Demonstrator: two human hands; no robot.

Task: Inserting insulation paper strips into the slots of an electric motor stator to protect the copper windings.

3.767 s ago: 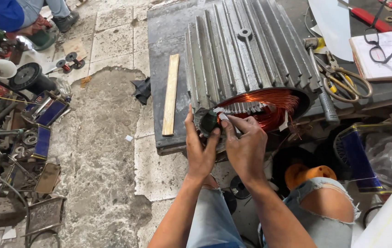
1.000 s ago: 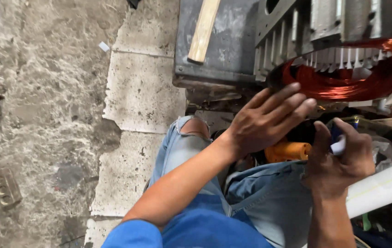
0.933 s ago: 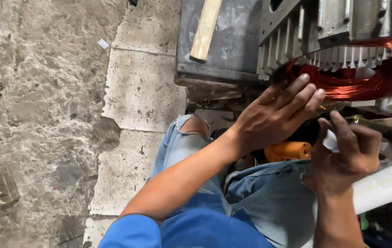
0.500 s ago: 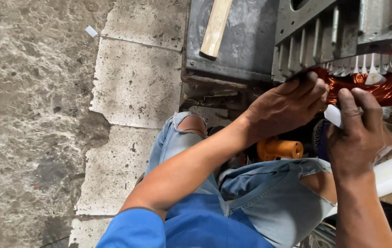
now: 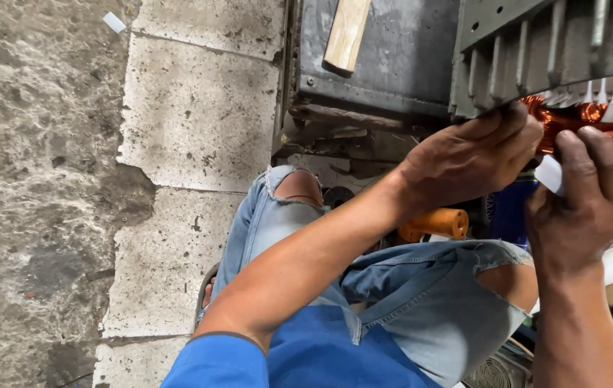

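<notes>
Rough, stained concrete slabs point(image 5: 191, 122) spread out to the left of the hands, and a dark grey metal workbench point(image 5: 385, 50) with a pale wooden stick point(image 5: 346, 32) lying on it stands just above them. On the bench's near edge sits a grey finned motor stator housing point(image 5: 529, 50), its end facing the person, with a shiny orange-red copper winding point(image 5: 608, 126) bulging out right beside both hands.

The left hand point(image 5: 468, 158) reaches up with fingers almost closed, their tips pressed against the lower fins and the edge of the copper coil; whether it pinches anything there cannot be told. The right hand point(image 5: 586, 208) is curled shut, thumb and fingers nipping a small white slip of insulating paper point(image 5: 549, 174) just below the winding. White paper wedges point(image 5: 611, 108) already stick out between the coil and the fins above the right hand.

Judging by this, the step in hand looks like fitting insulation slips into the winding. The next move seems to call for a steady left hand on the coil and a fine, well-aimed push of the slip into a narrow gap.

Below the hands lie torn blue jeans point(image 5: 421, 287) and an orange cylindrical handle point(image 5: 439, 223).
</notes>
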